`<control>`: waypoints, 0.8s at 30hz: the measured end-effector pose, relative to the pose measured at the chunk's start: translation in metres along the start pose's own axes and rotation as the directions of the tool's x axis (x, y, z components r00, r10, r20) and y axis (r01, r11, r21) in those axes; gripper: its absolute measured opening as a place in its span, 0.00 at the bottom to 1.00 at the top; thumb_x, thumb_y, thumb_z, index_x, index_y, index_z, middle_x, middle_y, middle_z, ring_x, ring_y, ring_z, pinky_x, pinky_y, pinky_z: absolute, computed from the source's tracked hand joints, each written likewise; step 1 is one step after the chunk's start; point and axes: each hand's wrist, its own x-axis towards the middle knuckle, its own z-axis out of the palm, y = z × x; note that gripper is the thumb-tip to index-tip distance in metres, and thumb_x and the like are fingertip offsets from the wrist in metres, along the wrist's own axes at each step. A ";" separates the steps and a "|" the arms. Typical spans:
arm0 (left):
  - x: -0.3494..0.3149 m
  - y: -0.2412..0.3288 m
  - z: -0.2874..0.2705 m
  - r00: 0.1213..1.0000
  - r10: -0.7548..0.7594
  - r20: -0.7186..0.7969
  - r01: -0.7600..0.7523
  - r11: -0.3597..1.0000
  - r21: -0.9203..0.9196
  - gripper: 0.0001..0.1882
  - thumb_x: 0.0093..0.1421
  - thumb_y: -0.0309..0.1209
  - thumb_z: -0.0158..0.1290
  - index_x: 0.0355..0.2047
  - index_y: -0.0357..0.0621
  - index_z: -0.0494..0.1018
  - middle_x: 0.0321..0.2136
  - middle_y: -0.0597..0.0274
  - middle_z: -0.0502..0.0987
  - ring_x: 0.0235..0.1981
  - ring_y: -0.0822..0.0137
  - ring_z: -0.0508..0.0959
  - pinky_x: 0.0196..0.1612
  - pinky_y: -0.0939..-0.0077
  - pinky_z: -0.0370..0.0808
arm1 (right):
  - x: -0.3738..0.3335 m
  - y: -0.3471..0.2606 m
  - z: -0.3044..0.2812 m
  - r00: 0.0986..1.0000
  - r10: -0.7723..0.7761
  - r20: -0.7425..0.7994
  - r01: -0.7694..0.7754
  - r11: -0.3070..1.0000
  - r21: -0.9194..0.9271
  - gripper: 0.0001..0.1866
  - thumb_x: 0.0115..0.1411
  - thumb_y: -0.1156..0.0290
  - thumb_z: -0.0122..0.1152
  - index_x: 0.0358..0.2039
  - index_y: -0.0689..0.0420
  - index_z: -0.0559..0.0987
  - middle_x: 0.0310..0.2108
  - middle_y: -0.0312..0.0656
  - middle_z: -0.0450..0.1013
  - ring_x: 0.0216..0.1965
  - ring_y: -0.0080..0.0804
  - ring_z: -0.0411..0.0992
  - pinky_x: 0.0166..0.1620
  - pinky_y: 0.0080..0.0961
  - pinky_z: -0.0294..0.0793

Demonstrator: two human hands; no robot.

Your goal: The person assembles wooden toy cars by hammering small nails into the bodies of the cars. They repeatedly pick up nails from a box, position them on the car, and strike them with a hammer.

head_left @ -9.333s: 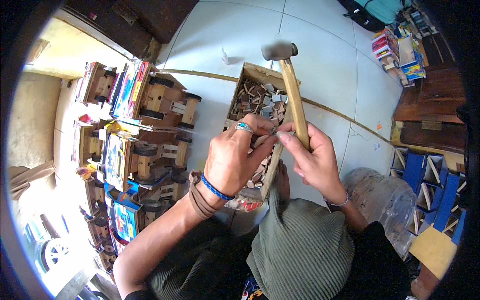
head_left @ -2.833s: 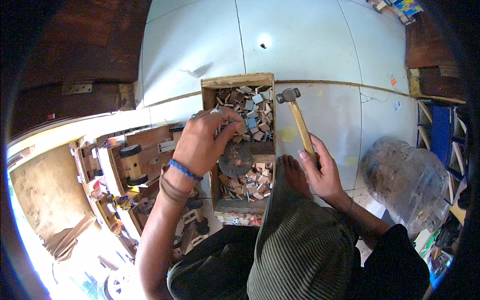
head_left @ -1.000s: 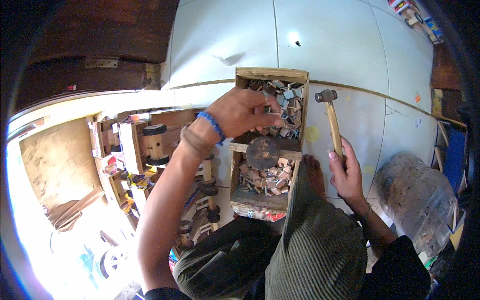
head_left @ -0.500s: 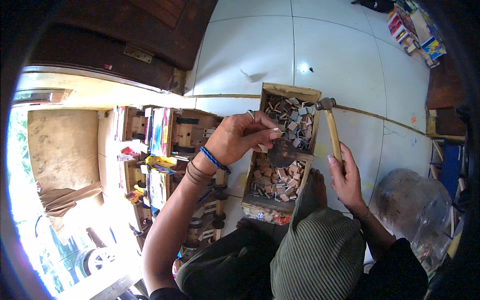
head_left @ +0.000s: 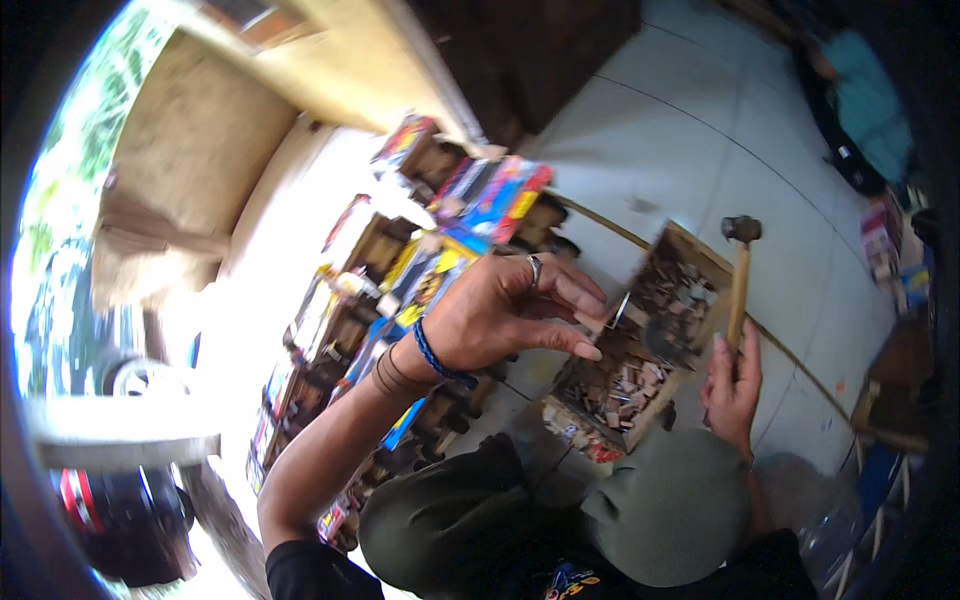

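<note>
My left hand (head_left: 475, 315) hovers at the left side of a wooden box (head_left: 690, 240), thumb and fingers closing on a small wooden piece (head_left: 592, 322). A thin shiny metal bit (head_left: 619, 309), like a nail or staple, shows at its end. My right hand (head_left: 733, 390) grips the wooden handle of a hammer (head_left: 740, 270), head up, beyond the box's right side. Small wooden blocks (head_left: 635, 388) fill the box's near part; more pieces (head_left: 690, 297) lie in the far part. A dark round thing (head_left: 668, 338) sits between them, blurred.
Several colourful wooden toy trucks (head_left: 490, 200) with black wheels stand in rows on the left. My knee in dark green cloth (head_left: 680, 510) rises just before the box. Teal cloth (head_left: 865, 90), perhaps a person's clothing, shows far right. A clear plastic bag (head_left: 815, 500) lies at right.
The view has swung left, showing more toy trucks and the teal cloth. My left fingers have parted a little, and the small piece shows more plainly. The hammer stays in my right hand.
</note>
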 end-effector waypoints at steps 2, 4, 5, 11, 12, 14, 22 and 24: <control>-0.037 0.009 -0.010 0.997 0.020 -0.080 -0.018 1.000 0.025 0.10 0.56 0.22 0.69 0.39 0.40 0.83 0.43 0.57 0.83 0.51 0.64 0.80 0.54 0.69 0.77 | 0.008 -0.017 0.018 0.989 -0.131 0.072 0.131 0.991 -0.003 0.26 0.75 0.67 0.50 0.71 0.53 0.62 0.22 0.25 0.61 0.19 0.10 0.55 0.20 0.14 0.54; -0.076 0.014 -0.020 0.989 0.029 -0.146 -0.021 0.998 0.057 0.09 0.55 0.22 0.69 0.37 0.40 0.83 0.43 0.56 0.83 0.51 0.64 0.80 0.53 0.68 0.77 | 0.015 -0.037 0.038 0.957 -0.240 0.162 0.236 0.971 0.044 0.26 0.75 0.66 0.49 0.71 0.53 0.62 0.21 0.23 0.57 0.20 0.08 0.51 0.20 0.12 0.51; -0.097 0.017 -0.025 0.984 -0.012 -0.179 0.014 1.000 0.007 0.10 0.57 0.20 0.67 0.40 0.38 0.81 0.45 0.55 0.83 0.51 0.65 0.81 0.54 0.69 0.78 | 0.017 -0.047 0.049 0.947 -0.271 0.174 0.267 0.963 0.048 0.26 0.75 0.66 0.48 0.71 0.53 0.61 0.20 0.23 0.56 0.19 0.07 0.50 0.20 0.11 0.50; -0.212 0.016 -0.037 0.888 -0.192 -0.418 0.062 0.951 -0.304 0.16 0.61 0.19 0.63 0.50 0.35 0.77 0.45 0.61 0.82 0.48 0.73 0.81 0.55 0.76 0.77 | 0.018 -0.094 0.103 0.830 -0.372 0.416 0.373 0.924 0.084 0.27 0.73 0.70 0.48 0.70 0.57 0.61 0.20 0.24 0.60 0.17 0.06 0.51 0.17 0.11 0.52; -0.233 0.017 -0.039 0.860 -0.260 -0.438 0.106 0.933 -0.344 0.18 0.62 0.20 0.63 0.52 0.35 0.77 0.42 0.61 0.83 0.46 0.73 0.81 0.55 0.75 0.77 | 0.016 -0.099 0.111 0.812 -0.378 0.445 0.383 0.920 0.083 0.27 0.73 0.70 0.48 0.70 0.58 0.61 0.21 0.25 0.62 0.17 0.06 0.51 0.17 0.11 0.52; -0.259 0.011 -0.041 0.827 -0.248 -0.505 0.114 0.953 -0.281 0.21 0.64 0.22 0.61 0.57 0.35 0.75 0.41 0.62 0.83 0.44 0.75 0.81 0.54 0.75 0.77 | 0.012 -0.109 0.124 0.769 -0.384 0.511 0.411 0.909 0.065 0.28 0.72 0.70 0.50 0.70 0.60 0.61 0.26 0.26 0.68 0.18 0.05 0.53 0.17 0.10 0.53; -0.290 -0.018 -0.030 0.704 -0.357 -0.614 0.266 0.934 -0.238 0.21 0.62 0.28 0.65 0.55 0.39 0.78 0.41 0.66 0.82 0.44 0.77 0.80 0.51 0.78 0.78 | -0.004 -0.126 0.158 0.603 -0.156 0.782 0.347 0.934 -0.081 0.29 0.69 0.70 0.56 0.68 0.64 0.63 0.47 0.38 0.74 0.28 0.10 0.65 0.31 0.12 0.66; -0.287 -0.023 -0.030 0.727 -0.340 -0.597 0.171 0.931 -0.322 0.20 0.61 0.28 0.66 0.52 0.38 0.79 0.38 0.66 0.84 0.42 0.77 0.81 0.48 0.79 0.79 | -0.006 -0.124 0.163 0.566 -0.148 0.811 0.373 0.923 -0.092 0.29 0.68 0.70 0.59 0.66 0.65 0.64 0.44 0.37 0.74 0.35 0.13 0.69 0.38 0.15 0.68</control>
